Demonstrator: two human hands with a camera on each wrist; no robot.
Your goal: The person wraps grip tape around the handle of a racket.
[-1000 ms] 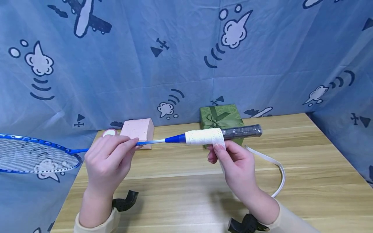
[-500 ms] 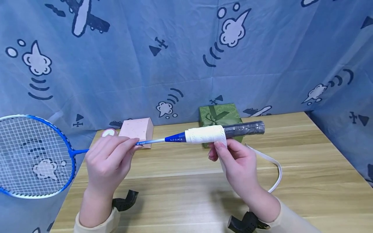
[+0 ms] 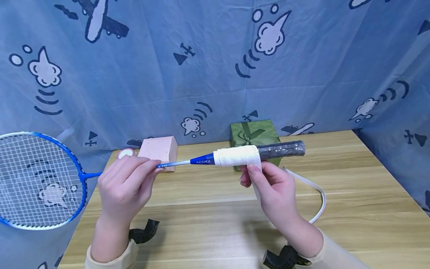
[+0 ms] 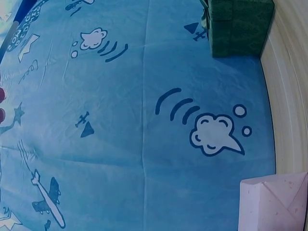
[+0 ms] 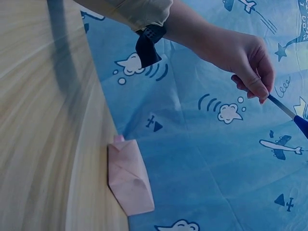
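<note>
A blue and white badminton racket (image 3: 203, 160) is held level above the table, its strung head at the far left of the head view. My left hand (image 3: 124, 183) pinches the thin shaft; the right wrist view shows this left hand (image 5: 252, 67) too. White perforated grip tape (image 3: 235, 155) is wound around the handle from the blue cone to about the middle. Beyond it the dark handle end (image 3: 283, 149) is bare. My right hand (image 3: 277, 188) pinches the tape just below the handle, between thumb and fingers. A loose tail of tape (image 3: 317, 188) curves behind the right wrist.
A pink box (image 3: 158, 149) and a green box with a ribbon bow (image 3: 262, 133) stand at the back of the wooden table (image 3: 201, 231). A small round pink and white item (image 3: 126, 152) is beside the pink box. A patterned blue cloth (image 3: 215, 67) hangs behind.
The racket has turned about its shaft, so its head went from nearly edge-on to facing the camera and lettering shows on the cone. Both hands keep nearly the same place.
</note>
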